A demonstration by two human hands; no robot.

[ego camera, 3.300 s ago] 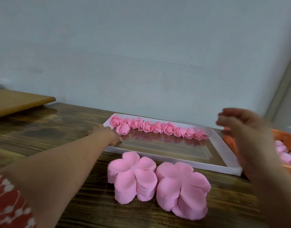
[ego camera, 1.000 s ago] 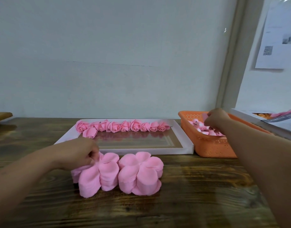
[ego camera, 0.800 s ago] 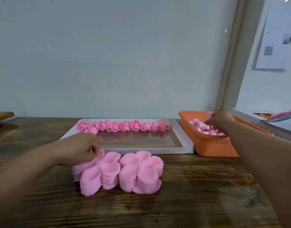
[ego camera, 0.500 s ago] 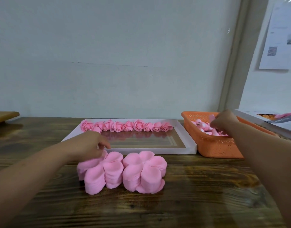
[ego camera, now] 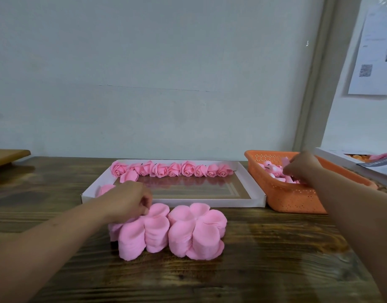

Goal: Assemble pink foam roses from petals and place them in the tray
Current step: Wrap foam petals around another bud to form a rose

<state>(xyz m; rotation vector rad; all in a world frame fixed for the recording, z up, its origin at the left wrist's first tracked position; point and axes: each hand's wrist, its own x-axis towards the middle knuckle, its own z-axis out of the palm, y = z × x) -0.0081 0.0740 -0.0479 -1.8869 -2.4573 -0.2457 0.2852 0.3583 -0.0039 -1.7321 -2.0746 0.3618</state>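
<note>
Two stacks of pink foam petal sheets stand on the wooden table, the left stack point(ego camera: 142, 235) and the right stack point(ego camera: 197, 230). My left hand point(ego camera: 127, 201) rests on top of the left stack and pinches its top petal sheet at the edge. Behind them lies a white tray point(ego camera: 253, 199) with a row of finished pink roses point(ego camera: 173, 169) along its far side. My right hand point(ego camera: 301, 166) reaches into an orange basket point(ego camera: 293, 197) of small pink pieces, fingers curled round one of them.
A wooden board point(ego camera: 6, 155) sits at the far left. Papers and a white box edge point(ego camera: 363, 165) lie at the far right. The wall stands close behind the tray.
My left hand left the tray and came down onto the left petal stack, where it pinches the top sheet. My right hand reached into the orange basket and keeps picking among the pieces.
</note>
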